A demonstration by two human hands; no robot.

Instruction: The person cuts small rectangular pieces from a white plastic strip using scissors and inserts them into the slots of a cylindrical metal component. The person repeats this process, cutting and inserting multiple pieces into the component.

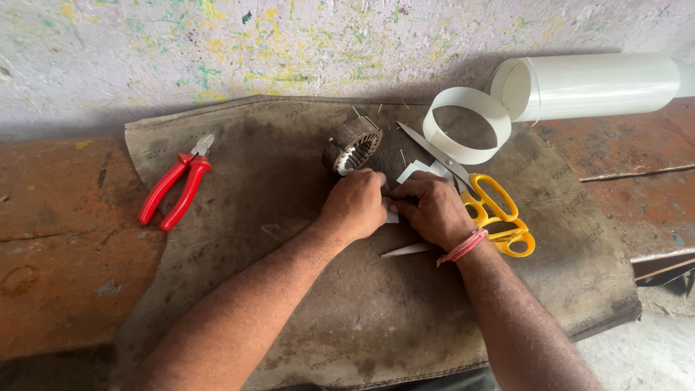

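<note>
My left hand [356,203] and my right hand [433,208] meet at the middle of a brown mat [289,289]. Both pinch a small piece of white paper [392,216] between their fingertips. More cut white paper pieces [418,170] lie just behind the hands. A round slotted metal motor core [352,145] lies on its side right behind my left hand. Yellow-handled scissors [485,206] rest beside my right hand, blades pointing away. A thin white paper strip [405,250] lies under my right wrist, which wears a red thread.
Red-handled pliers [176,188] lie on the mat's left edge. A curled white paper band [467,123] and a white paper roll [594,85] sit at the back right. Rusty orange surface [58,239] surrounds the mat, with a paint-flecked wall behind.
</note>
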